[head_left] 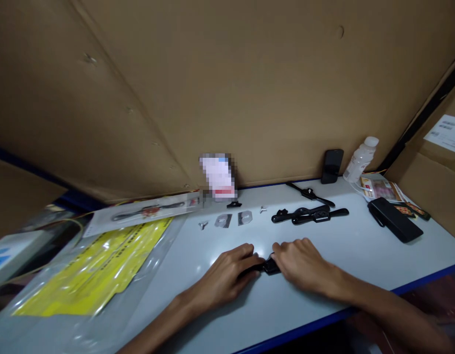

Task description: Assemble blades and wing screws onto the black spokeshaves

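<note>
Cardboard is used for the tall wall (249, 88) behind the white table (190, 255). On the table's left, a clear plastic bag with a yellow panel (95, 270) is spread out, and its far edge is overlapped by a flat clear pack (139, 212). At the near middle, a black tool (271, 266) is grasped by both hands: its left part is gripped in the fingers of the left hand (233, 270), and its right part is covered by the curled right hand (301, 265). How firmly it is held cannot be told. At the right, a black case (395, 220) is laid flat, while a bottle (360, 160) and a dark phone (331, 166) are stood near the wall. Beyond the hands, black handles (310, 215) are grouped. Two metal plates (245, 218) are set between two small wing screws (263, 209).
</note>
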Available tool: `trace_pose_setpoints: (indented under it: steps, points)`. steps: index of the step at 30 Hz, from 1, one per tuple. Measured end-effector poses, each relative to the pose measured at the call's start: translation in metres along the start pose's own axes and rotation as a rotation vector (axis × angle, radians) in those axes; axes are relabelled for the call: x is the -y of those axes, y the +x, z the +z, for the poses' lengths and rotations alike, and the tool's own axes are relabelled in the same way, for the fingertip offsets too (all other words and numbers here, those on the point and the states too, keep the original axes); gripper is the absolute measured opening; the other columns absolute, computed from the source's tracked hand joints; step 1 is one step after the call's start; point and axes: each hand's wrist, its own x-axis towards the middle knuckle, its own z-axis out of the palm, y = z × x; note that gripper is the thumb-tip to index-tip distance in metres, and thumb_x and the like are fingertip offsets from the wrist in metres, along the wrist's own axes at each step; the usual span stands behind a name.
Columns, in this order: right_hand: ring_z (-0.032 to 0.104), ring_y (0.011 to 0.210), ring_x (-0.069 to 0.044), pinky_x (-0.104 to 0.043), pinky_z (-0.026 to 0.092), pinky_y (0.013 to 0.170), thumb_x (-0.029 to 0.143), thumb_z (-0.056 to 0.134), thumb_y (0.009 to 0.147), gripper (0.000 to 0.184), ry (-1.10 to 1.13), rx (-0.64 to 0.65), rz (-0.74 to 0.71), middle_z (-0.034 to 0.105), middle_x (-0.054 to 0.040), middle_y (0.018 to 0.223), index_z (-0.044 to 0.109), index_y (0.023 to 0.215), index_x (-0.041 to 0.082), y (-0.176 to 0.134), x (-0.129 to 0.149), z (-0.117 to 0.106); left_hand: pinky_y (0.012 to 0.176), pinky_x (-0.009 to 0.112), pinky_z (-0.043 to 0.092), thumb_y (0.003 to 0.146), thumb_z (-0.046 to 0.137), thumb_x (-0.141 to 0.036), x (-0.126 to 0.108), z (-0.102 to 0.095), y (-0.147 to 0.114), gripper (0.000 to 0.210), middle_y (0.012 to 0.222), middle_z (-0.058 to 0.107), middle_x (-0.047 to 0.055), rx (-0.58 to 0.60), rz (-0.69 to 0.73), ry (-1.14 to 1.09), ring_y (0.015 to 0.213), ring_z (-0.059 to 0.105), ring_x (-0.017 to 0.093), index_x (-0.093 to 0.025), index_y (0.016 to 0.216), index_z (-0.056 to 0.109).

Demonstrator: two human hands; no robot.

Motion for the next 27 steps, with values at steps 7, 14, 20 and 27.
trace_pose_setpoints:
  steps: [7,14,20,27]
  points:
    - [0.068,0.097,-0.026,-0.035,0.043,0.080,0.017,0.063,0.094,0.016,0.040,0.115,-0.012,0.073,-0.0113,0.112,0.068,0.109,0.017,-0.013,-0.048,-0.024,0.067,0.031,0.053,0.102,0.054,-0.017,0.000,0.002,0.001,0.025,0.093,0.065,0.005,-0.039,0.038,-0.002,0.078,0.064,0.019,-0.021,0.121,0.070]
    - [0.068,0.096,-0.025,-0.035,0.045,0.082,0.006,0.057,0.092,0.021,0.047,0.185,-0.064,0.073,-0.0126,0.110,0.070,0.107,0.014,-0.008,-0.036,-0.017,0.068,0.032,0.055,0.104,0.055,-0.020,0.007,0.011,-0.002,0.023,0.094,0.067,0.006,-0.119,0.078,0.041,0.080,0.064,0.020,-0.020,0.122,0.070]
    - [0.069,0.091,-0.023,-0.033,0.046,0.075,0.001,0.049,0.097,0.027,-0.017,0.082,-0.033,0.074,-0.0119,0.107,0.069,0.110,0.013,-0.005,-0.034,-0.017,0.068,0.029,0.055,0.108,0.054,-0.023,0.012,0.013,-0.002,0.027,0.094,0.063,0.004,-0.364,0.067,0.110,0.080,0.062,0.018,-0.022,0.133,0.066]
    - [0.072,0.089,-0.025,-0.033,0.047,0.069,0.025,0.045,0.111,0.025,-0.120,-0.140,0.231,0.070,-0.0139,0.119,0.065,0.124,0.016,0.016,-0.063,-0.022,0.103,0.055,0.050,0.104,0.058,-0.025,0.007,-0.007,-0.001,0.058,0.138,0.056,0.014,-0.645,-0.132,0.242,0.125,0.056,0.034,-0.031,0.159,0.041]
